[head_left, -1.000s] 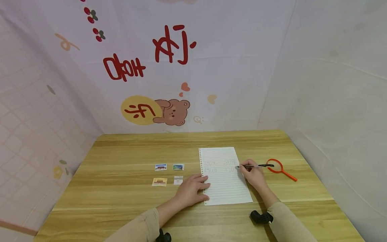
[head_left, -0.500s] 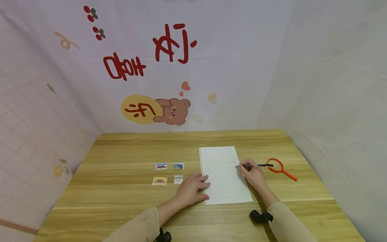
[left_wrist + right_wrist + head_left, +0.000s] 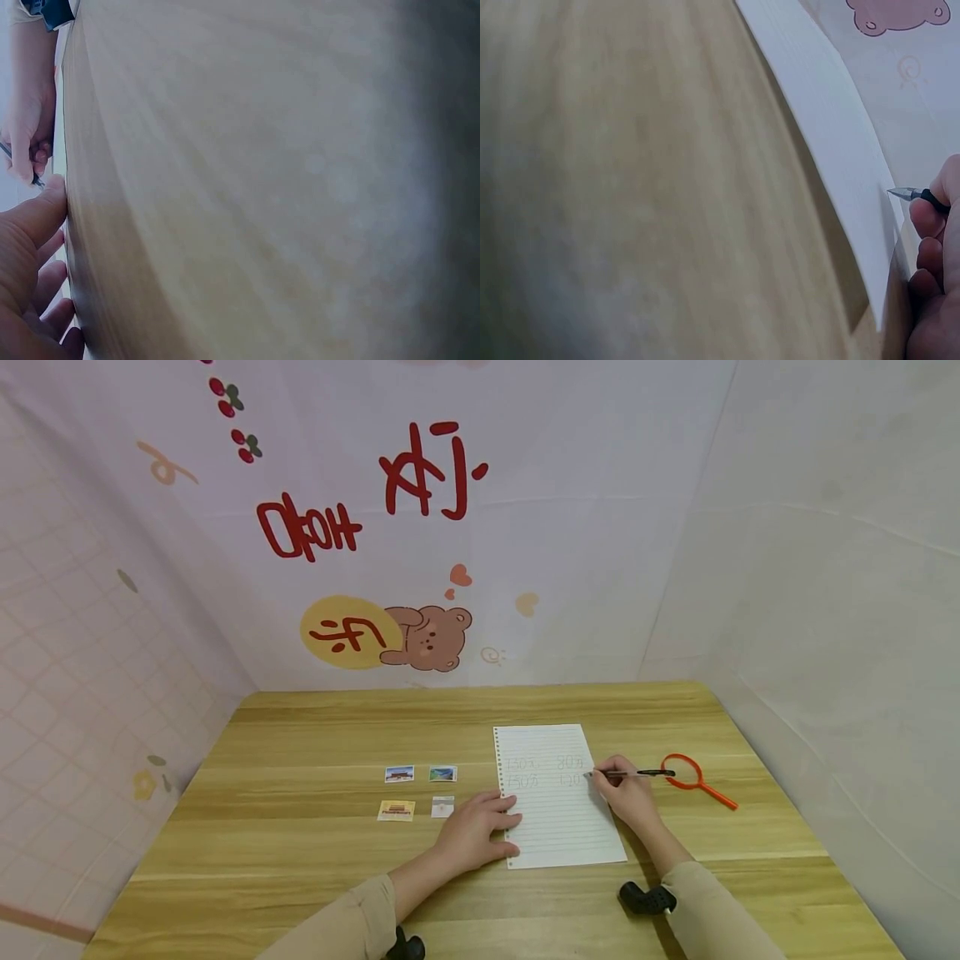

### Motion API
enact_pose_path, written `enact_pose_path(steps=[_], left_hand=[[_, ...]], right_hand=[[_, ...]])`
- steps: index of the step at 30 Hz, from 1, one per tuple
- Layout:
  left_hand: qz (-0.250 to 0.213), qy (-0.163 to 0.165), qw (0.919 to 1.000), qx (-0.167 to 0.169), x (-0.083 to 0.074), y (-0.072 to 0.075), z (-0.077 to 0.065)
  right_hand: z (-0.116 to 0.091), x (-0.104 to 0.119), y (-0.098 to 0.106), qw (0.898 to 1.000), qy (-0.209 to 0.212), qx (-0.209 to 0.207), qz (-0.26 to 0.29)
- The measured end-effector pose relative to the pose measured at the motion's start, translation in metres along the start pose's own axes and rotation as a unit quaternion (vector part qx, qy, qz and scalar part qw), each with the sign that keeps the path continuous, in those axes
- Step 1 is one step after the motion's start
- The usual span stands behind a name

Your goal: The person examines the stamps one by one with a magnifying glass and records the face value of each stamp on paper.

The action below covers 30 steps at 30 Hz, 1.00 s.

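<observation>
A lined sheet of paper (image 3: 558,827) with punched holes down its left edge lies on the wooden table, bearing two rows of handwritten figures. My right hand (image 3: 628,789) pinches a pen (image 3: 637,772) whose tip is at the end of the lower row, beside "120". In the right wrist view the pen's tip (image 3: 904,193) meets the sheet. My left hand (image 3: 474,833) rests with spread fingers on the sheet's left edge. Left of that hand lie several small stamp-like pictures, among them a yellow one (image 3: 396,811) and a grey-white one (image 3: 442,807).
A red magnifying glass (image 3: 718,795) lies right of the right hand, the pen's end reaching over its ring. Two more small pictures, a blue-and-red one (image 3: 399,774) and a blue-green one (image 3: 443,773), lie farther back. Printed cloth (image 3: 570,568) hangs behind the table (image 3: 300,735).
The pen's rear end has tipped very slightly left in the right hand. The left hand and the sheet stay put.
</observation>
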<state>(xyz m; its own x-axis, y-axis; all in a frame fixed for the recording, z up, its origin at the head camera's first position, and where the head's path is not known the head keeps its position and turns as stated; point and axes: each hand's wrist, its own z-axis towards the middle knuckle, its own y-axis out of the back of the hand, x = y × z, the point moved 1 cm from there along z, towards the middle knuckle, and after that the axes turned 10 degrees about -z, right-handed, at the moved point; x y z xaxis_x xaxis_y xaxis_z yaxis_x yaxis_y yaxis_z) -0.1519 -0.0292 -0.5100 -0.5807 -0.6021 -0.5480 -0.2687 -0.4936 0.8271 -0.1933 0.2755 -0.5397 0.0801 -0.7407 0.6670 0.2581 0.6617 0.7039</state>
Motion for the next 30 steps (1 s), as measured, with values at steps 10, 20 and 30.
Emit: enact_pose_path(steps=[10,20,30], left_hand=[[0.007,-0.001,1.0,0.0,-0.0006,-0.0003,-0.001],[0.006,-0.005,1.0,-0.003,-0.0003,0.0,-0.001],[0.006,-0.006,1.0,-0.005,0.0003,-0.0005,-0.0007]], right_hand=[[-0.0006,0.0032,0.003,1.0,0.002,-0.019,0.019],[-0.0013,0.0048,0.0028,1.0,-0.002,-0.002,0.014],[-0.0014,0.0022,-0.0002,1.0,0.003,0.002,0.006]])
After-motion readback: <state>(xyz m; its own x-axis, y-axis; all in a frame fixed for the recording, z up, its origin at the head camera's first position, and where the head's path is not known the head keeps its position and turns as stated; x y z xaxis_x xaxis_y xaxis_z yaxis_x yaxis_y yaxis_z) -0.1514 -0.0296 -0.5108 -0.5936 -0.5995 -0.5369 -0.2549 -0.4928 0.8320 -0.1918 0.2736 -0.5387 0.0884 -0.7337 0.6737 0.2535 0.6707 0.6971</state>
